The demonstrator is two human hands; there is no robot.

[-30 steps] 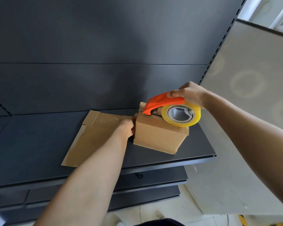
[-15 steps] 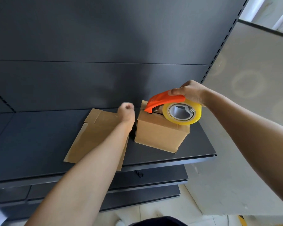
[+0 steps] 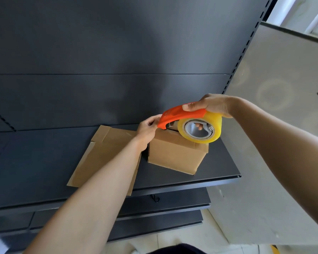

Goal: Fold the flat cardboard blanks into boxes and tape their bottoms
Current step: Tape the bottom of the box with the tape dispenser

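A folded cardboard box [image 3: 174,156] stands on the dark shelf [image 3: 35,162], near its right end. My right hand [image 3: 212,105] grips an orange tape dispenser [image 3: 180,114] carrying a yellowish roll of clear tape [image 3: 215,129], held just above the box top. My left hand [image 3: 148,126] reaches up beside the dispenser's front tip, fingers pinched at its orange nose; whether they hold the tape end is hidden. A flat cardboard blank [image 3: 103,154] lies on the shelf left of the box, partly under my left forearm.
The shelf's front edge [image 3: 191,184] runs below the box, with lower dark shelves [image 3: 163,213] beneath. A dark back panel [image 3: 117,61] rises behind. A pale wall [image 3: 283,125] stands to the right, beyond the shelf's perforated upright [image 3: 240,57].
My left hand left the box's left side, rose, and now pinches at the dispenser's front tip. The dispenser stays above the box in my right hand.
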